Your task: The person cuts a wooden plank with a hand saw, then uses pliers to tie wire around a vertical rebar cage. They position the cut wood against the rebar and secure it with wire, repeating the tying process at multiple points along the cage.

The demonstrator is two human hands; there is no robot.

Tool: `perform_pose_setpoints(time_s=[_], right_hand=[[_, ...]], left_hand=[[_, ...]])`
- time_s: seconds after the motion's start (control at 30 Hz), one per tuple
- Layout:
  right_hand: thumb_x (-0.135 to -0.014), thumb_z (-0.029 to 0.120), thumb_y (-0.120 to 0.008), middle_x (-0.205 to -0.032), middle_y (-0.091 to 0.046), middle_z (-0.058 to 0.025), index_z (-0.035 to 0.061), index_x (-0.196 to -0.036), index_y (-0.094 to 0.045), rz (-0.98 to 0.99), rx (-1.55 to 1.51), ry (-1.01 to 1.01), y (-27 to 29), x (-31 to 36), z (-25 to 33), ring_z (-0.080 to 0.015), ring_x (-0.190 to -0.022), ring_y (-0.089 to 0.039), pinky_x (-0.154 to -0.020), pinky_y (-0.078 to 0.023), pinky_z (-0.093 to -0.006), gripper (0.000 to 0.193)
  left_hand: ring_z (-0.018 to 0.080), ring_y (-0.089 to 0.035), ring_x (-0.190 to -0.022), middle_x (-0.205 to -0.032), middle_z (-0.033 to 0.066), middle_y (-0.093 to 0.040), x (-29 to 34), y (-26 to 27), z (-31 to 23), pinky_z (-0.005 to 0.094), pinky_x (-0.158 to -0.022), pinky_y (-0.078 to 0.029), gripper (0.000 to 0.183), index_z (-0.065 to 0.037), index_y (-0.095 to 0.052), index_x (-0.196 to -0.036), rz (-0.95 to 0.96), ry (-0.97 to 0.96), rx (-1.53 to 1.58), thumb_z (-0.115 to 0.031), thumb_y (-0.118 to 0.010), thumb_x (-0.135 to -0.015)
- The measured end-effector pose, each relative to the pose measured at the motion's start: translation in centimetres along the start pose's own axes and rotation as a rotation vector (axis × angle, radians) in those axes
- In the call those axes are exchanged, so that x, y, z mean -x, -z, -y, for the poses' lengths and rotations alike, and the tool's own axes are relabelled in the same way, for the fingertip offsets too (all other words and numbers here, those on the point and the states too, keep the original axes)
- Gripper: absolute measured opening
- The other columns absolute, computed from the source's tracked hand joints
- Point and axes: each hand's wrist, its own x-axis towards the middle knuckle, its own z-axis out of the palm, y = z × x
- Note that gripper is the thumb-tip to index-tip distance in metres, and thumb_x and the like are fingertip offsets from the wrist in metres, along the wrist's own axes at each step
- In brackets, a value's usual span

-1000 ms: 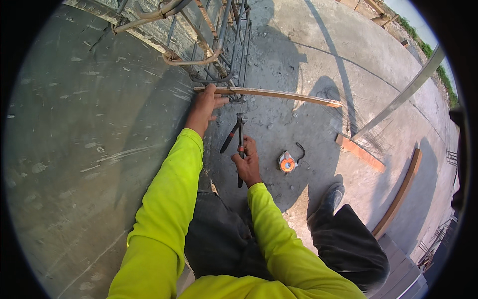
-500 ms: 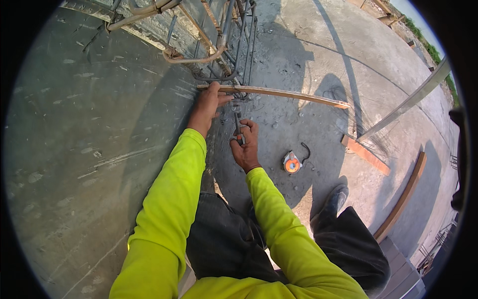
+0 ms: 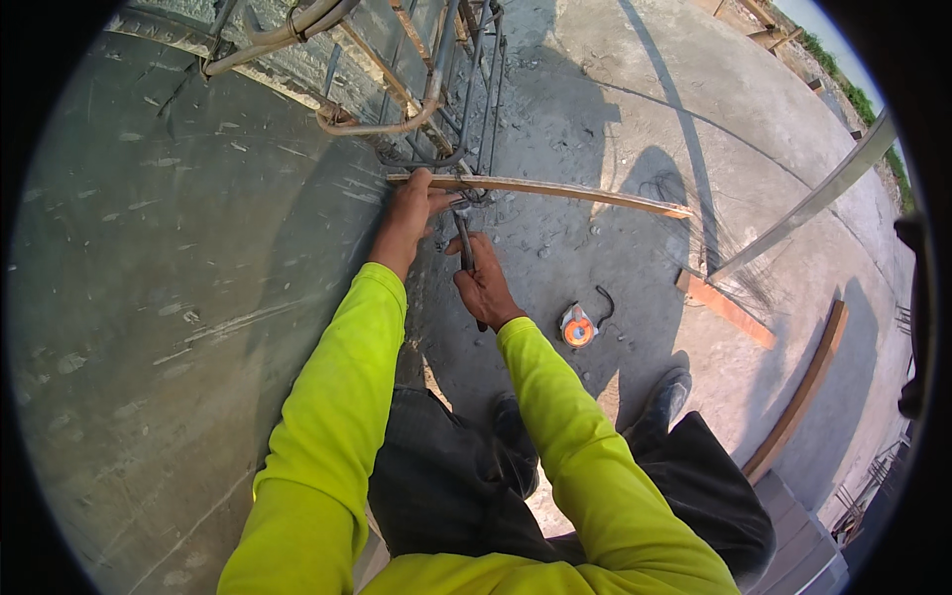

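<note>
A long thin wooden strip point(image 3: 575, 193) lies crosswise on the concrete, its left end against the smooth grey surface. My left hand point(image 3: 405, 220) grips the strip near that end, thumb over it and fingers along its near side. Whether a nail is between the fingers is too small to tell. In my right hand point(image 3: 483, 286) is a hammer point(image 3: 466, 243), closed around its dark handle. The hammer's head is just short of the strip, beside my left fingertips. An orange and white round tool with a dark cord point(image 3: 577, 325) lies right of my right hand.
Bent steel rebar point(image 3: 436, 109) rises just beyond the strip. A smooth grey concrete surface point(image 3: 178, 297) fills the left side. To the right are a short wood piece point(image 3: 729, 309), a slanting metal bar point(image 3: 813, 198) and a longer wooden batten point(image 3: 801, 392). My boot point(image 3: 662, 397) stands nearby.
My right hand has turned the hammer, so its handle now points back past my wrist and its head has shifted slightly left. My left hand stays at the strip.
</note>
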Motion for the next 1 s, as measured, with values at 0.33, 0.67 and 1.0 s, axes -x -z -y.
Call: perform_pose_setpoints(time_s=[0.33,0.67,1.0], right_hand=[[-0.074,-0.005,-0.052,-0.127,-0.048,-0.0304,-0.0067,-0.136,-0.046,-0.164,0.297,-0.130,-1.8,1.9,5.1,-0.0487,-0.120,-0.048,-0.102,-0.042,-0.0487,0.063],[-0.075,-0.001,-0.054,-0.119,-0.053,-0.0327,-0.0096,-0.132,-0.049,-0.184,0.434,-0.188,-1.4,-0.1,6.5,-0.0509,-0.111,-0.051,-0.097,-0.044,-0.0527,0.057],[-0.079,0.001,-0.055,-0.107,-0.056,-0.0280,0.0000,-0.110,-0.055,-0.171,0.388,-0.310,-0.8,-0.5,7.5,-0.0491,-0.097,-0.058,-0.085,-0.049,-0.0524,0.031]], left_hand=[[0.0289,-0.043,-0.142,-0.129,0.0116,-0.069,-0.5,0.3,0.5,0.0571,-0.112,-0.027,0.073,-0.002,-0.048,-0.142,0.042,-0.006,-0.013,-0.059,-0.025,-0.103],[0.0261,-0.059,-0.124,-0.118,0.0102,-0.073,-0.6,0.0,0.9,0.0528,-0.095,-0.035,0.071,-0.003,-0.058,-0.130,-0.048,-0.040,-0.001,-0.061,-0.033,-0.098],[0.0269,-0.055,-0.130,-0.127,0.0132,-0.068,-0.2,0.0,0.6,0.0556,-0.100,-0.034,0.071,-0.004,-0.056,-0.134,-0.007,-0.030,0.006,-0.061,-0.031,-0.101]])
